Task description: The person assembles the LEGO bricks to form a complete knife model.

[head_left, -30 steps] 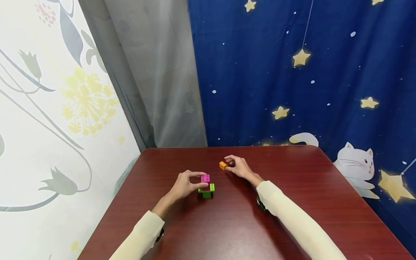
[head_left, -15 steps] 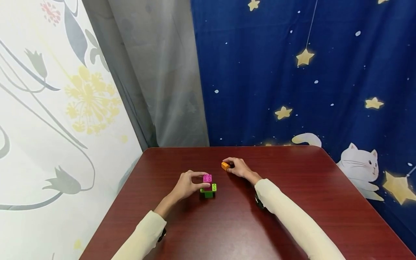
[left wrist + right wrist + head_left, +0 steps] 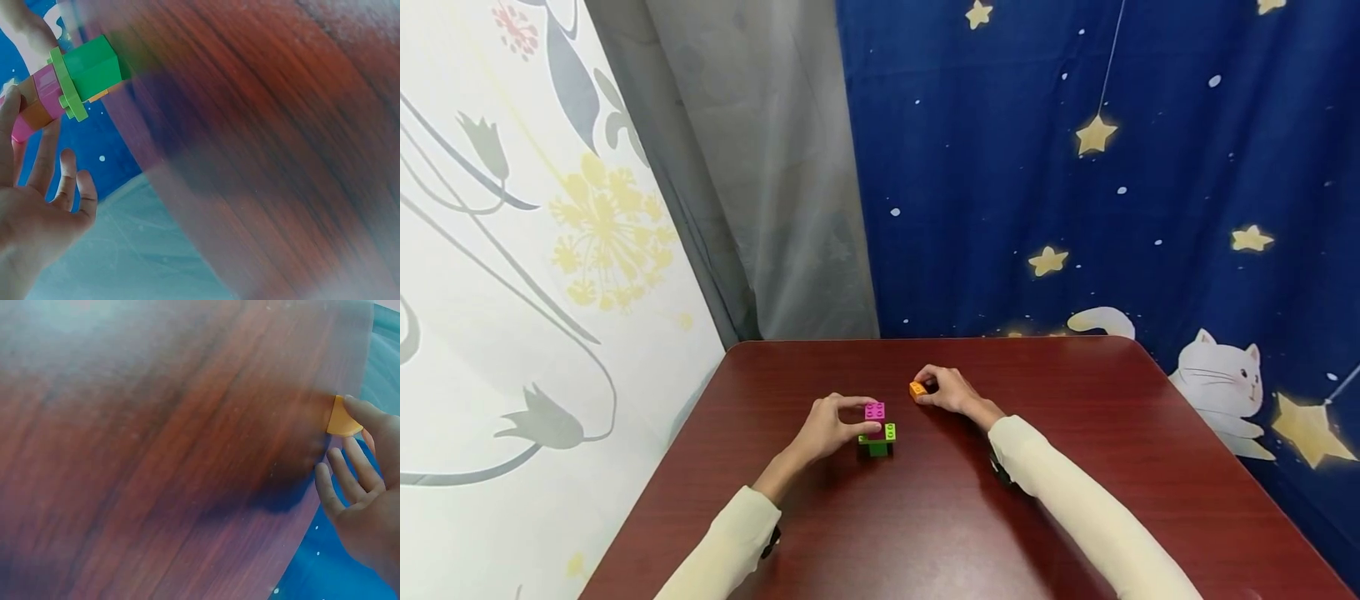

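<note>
A small stack of toy building bricks stands on the table, a pink brick (image 3: pixel 875 411) at its top. Below come a lime-green plate (image 3: pixel 890 432) and a darker green brick (image 3: pixel 877 450). My left hand (image 3: pixel 829 427) pinches the stack's upper part from the left. In the left wrist view an orange-brown layer (image 3: pixel 35 115) shows between two pink ones, partly behind the fingers. Farther back, my right hand (image 3: pixel 951 391) pinches an orange brick (image 3: pixel 917 389) between thumb and fingers. That brick has a curved side in the right wrist view, with the thumb (image 3: pixel 365 414) on it.
The dark red wooden table (image 3: pixel 1037 517) has its back edge just beyond the right hand. A blue star-patterned curtain (image 3: pixel 970 167) and a grey curtain (image 3: pixel 775 167) hang behind. A flower-printed white wall panel (image 3: pixel 640 358) borders the left side.
My right hand has closed its fingers round the orange brick, and the brick has turned slightly and come a little nearer. The left hand stays on the stack.
</note>
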Demonstrator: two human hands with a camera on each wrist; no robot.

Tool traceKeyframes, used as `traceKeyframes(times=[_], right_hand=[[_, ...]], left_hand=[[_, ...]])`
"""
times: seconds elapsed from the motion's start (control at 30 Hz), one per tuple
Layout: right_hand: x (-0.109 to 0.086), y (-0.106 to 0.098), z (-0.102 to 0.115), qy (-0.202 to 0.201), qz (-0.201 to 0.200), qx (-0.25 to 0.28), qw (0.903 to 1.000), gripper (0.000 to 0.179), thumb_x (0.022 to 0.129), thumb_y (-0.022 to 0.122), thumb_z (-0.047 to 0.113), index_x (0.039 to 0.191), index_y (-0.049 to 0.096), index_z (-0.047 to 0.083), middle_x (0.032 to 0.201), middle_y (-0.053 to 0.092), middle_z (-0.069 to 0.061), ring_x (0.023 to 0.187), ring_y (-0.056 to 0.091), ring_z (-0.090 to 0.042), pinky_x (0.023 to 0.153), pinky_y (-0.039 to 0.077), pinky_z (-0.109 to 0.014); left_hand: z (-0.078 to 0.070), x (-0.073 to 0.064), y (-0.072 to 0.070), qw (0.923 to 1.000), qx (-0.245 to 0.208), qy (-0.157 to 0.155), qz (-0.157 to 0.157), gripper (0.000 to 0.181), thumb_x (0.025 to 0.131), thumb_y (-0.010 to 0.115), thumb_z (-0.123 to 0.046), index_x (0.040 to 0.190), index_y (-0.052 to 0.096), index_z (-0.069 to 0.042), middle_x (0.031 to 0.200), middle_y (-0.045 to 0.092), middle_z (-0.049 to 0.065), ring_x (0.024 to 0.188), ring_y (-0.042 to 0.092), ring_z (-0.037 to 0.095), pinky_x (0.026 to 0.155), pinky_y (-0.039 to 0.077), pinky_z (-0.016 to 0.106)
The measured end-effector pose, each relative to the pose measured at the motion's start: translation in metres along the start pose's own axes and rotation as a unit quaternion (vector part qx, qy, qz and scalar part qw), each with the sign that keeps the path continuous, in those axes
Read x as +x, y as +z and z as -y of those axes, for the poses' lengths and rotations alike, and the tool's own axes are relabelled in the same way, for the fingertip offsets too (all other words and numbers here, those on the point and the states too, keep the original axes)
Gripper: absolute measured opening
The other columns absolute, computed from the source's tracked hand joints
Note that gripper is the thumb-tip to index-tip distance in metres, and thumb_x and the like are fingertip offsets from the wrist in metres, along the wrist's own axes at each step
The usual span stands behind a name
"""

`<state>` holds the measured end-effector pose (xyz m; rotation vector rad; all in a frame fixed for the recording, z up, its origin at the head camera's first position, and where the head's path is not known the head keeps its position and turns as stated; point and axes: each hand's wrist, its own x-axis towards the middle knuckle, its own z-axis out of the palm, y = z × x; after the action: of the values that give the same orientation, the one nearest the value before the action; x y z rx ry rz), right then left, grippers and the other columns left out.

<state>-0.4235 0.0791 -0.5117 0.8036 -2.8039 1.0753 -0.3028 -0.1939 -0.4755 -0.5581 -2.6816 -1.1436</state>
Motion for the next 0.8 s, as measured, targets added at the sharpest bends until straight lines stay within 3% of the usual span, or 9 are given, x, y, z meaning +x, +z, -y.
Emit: traceKeyframes(times=[0.47, 0.67, 0.8], right_hand=[[-0.019, 0.0, 0.005, -0.066, 0.005, 0.032, 0.9973, 0.032, 0.085, 0.087, 0.008, 0.112, 0.07, 0.003, 0.104, 0.075, -0.011, 0.095, 0.073, -0.025, 0.089, 0.058, -0.041], [-0.021, -0.008, 0.014, -0.097, -0.004, 0.04, 0.9945, 0.033, 0.087, 0.087, 0.014, 0.115, 0.071, 0.006, 0.103, 0.075, -0.009, 0.093, 0.072, -0.024, 0.087, 0.058, -0.039], [-0.023, -0.014, 0.02, -0.118, -0.008, 0.043, 0.9921, 0.034, 0.088, 0.085, 0.017, 0.117, 0.071, 0.006, 0.103, 0.075, -0.009, 0.093, 0.072, -0.024, 0.086, 0.058, -0.041]], left_hand=[[-0.001, -0.001, 0.001, 1.0, 0.002, 0.009, 0.002, 0.041, 0.081, 0.089, -0.042, 0.12, 0.079, -0.032, 0.111, 0.077, -0.011, 0.09, 0.063, 0.019, 0.084, 0.054, 0.044], [-0.001, 0.0, 0.001, 0.9999, -0.008, 0.007, 0.004, 0.041, 0.082, 0.089, -0.038, 0.12, 0.079, -0.031, 0.111, 0.077, -0.008, 0.092, 0.065, 0.032, 0.081, 0.055, 0.044], [-0.002, 0.001, 0.001, 1.0, 0.003, 0.004, 0.001, 0.042, 0.082, 0.089, -0.039, 0.121, 0.079, -0.029, 0.111, 0.078, -0.007, 0.081, 0.061, 0.03, 0.075, 0.052, 0.034]])
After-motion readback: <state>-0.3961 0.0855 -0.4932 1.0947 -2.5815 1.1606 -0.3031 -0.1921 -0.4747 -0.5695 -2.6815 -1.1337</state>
